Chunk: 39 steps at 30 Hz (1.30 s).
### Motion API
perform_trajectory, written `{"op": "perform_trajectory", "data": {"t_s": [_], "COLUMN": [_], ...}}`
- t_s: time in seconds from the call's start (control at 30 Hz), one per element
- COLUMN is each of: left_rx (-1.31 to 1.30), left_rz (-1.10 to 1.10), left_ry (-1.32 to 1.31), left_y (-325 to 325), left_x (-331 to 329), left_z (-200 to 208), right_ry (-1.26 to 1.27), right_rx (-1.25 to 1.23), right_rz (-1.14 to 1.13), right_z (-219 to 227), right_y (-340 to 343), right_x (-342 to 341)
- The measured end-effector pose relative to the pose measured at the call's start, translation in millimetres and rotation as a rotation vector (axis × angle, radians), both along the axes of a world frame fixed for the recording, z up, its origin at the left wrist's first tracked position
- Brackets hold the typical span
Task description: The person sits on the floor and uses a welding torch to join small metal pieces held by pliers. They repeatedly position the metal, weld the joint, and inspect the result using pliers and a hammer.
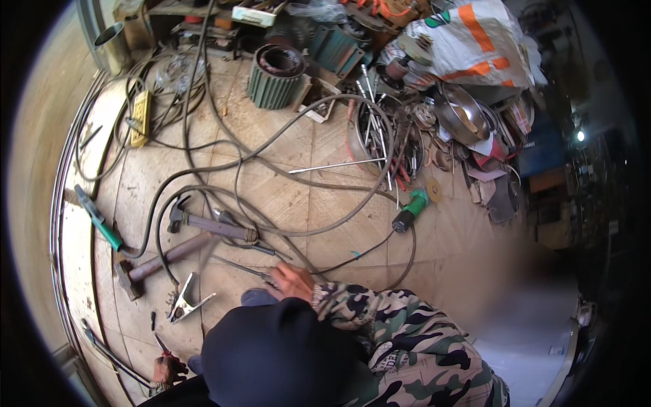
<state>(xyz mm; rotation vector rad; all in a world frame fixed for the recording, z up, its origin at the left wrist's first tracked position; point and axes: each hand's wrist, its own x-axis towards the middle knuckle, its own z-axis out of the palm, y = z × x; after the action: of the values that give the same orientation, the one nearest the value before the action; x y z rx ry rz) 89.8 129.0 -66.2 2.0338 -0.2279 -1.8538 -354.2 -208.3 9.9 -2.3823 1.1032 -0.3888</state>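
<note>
Tiled floor (325,210) spreads out beneath me, dusty and crossed by looping cables, with a pale wall (41,169) curving along nine o'clock and a white sack (512,47) with orange stripes up at one o'clock.

From the head view, my right grip (291,279) sits low, just below the middle of the floor. Its fingers are bent in close to the near end of a thin rod (234,263); the contact is too small for me to tell whether they pinch it. The rod's long axis points away from that grip between nine and ten o'clock, so my right grip is much the nearer of the two to it.

My left grip (163,370) is down at eight o'clock from the right one, fingers folded around a red tool (162,349). The red tool's slim end points between eleven and twelve o'clock. From that grip, the clamp (179,312) lies near, between twelve and one o'clock, with its handles spread.

The claw hammer (217,226) rests at ten o'clock from my right grip, and the sledge (169,258) slants across nine o'clock, nearer the wall. Further off, the green holder (100,222) lies at eleven o'clock from my left grip. At two o'clock from my right grip is the grinder (407,214).
</note>
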Motion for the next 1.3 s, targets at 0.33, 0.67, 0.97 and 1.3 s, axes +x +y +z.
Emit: {"op": "perform_trajectory", "data": {"t_s": [0.33, 0.67, 0.97, 1.3], "left_rx": [0.238, 0.112, 0.034, -0.033], "left_rz": [0.093, 0.151, 0.152, 0.181], "left_ry": [-0.191, -0.289, -0.402, -0.186], "left_y": [2, -36, -13, -27], "left_x": [10, -24, -45, -46], "left_z": [-8, 36, 34, 58], "right_ry": [0.214, 0.369, 1.017, 0.094], "right_rx": [-0.372, -0.101, -0.172, 0.434], "right_rz": [-0.982, -0.558, -0.491, -0.361], "right_z": [74, 63, 128, 225], "right_y": [-118, -264, -284, -215], "right_x": [-210, -269, -296, -257]}}
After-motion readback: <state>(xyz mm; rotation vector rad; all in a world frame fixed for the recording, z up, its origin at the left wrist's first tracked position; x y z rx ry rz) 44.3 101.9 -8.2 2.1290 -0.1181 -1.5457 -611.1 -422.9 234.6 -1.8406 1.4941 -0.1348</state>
